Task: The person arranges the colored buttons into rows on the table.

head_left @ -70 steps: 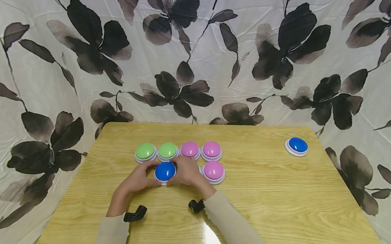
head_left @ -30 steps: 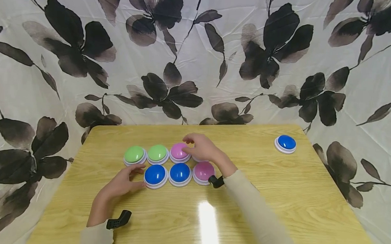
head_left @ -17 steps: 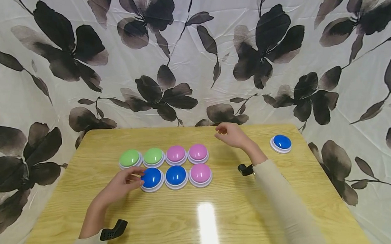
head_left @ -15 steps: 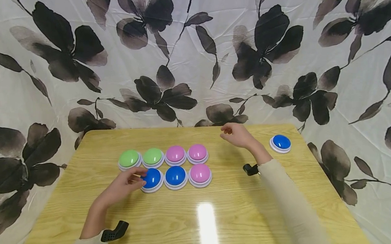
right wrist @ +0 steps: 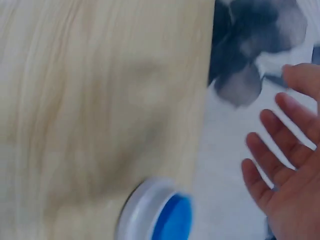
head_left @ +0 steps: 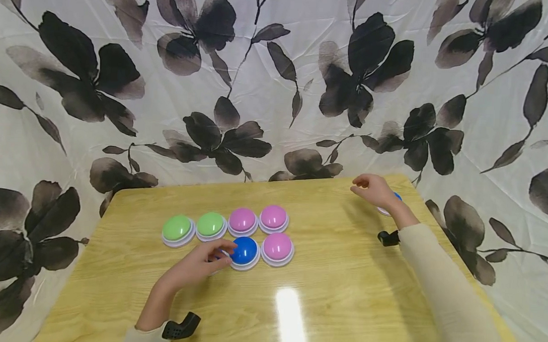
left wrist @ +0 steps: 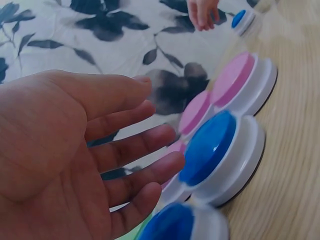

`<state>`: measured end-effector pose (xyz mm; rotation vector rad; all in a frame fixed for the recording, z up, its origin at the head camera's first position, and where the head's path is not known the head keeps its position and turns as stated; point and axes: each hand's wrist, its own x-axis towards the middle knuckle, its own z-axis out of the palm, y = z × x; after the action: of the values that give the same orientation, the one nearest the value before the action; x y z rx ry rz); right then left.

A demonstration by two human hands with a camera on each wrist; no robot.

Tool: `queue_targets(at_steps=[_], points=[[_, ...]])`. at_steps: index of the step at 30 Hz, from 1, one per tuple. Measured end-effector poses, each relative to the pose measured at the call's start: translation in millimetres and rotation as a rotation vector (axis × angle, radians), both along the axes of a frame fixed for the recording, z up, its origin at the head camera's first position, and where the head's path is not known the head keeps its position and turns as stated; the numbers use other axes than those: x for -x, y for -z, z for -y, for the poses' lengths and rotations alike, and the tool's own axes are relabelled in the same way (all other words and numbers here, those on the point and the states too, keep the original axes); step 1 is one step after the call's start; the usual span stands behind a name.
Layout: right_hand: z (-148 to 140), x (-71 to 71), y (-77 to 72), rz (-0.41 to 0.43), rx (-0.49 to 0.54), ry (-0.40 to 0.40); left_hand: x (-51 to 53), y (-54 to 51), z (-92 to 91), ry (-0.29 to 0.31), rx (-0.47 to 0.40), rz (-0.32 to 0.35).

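Note:
My left hand (head_left: pixel 198 267) hovers with relaxed fingers over the front-left blue buzzer button, hiding most of it in the head view. In the left wrist view that blue button (left wrist: pixel 170 225) shows below the fingertips, apart from them. Right of it stands a second blue button (head_left: pixel 245 251), then a pink button (head_left: pixel 277 247). My right hand (head_left: pixel 375 190), fingers loosely bent and holding nothing, is in the air at the table's back right. It partly covers a lone blue button (head_left: pixel 383 211), which the right wrist view shows as a blurred blue dome (right wrist: pixel 175 220) on a white base.
Behind the front buttons runs a row with two green buttons (head_left: pixel 177 228) (head_left: pixel 210 224) and two pink ones (head_left: pixel 242 220) (head_left: pixel 274 217), bases close together. The wooden table (head_left: pixel 342 294) ends at a flower-patterned cloth (head_left: pixel 293 141).
A blue button held by both hands was set down at the front left and released. My right hand travelled right toward the lone blue button; my left hand moved right over the front-left blue one.

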<state>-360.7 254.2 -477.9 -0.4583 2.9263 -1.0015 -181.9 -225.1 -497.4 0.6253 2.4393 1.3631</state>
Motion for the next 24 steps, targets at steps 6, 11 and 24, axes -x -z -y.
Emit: queue_targets(at_steps=[6,11,24], points=[[-34.1,3.6,10.6,0.007,0.074,0.143,0.7,-1.3,-14.5,0.034,0.004,0.012],[-58.8,1.1,22.0,0.020,0.141,0.283,5.2,2.1,-22.5,0.063,0.003,0.013],[-76.0,-2.8,64.0,0.058,0.143,0.443,-3.1,13.6,-34.3,0.081,0.032,0.055]])
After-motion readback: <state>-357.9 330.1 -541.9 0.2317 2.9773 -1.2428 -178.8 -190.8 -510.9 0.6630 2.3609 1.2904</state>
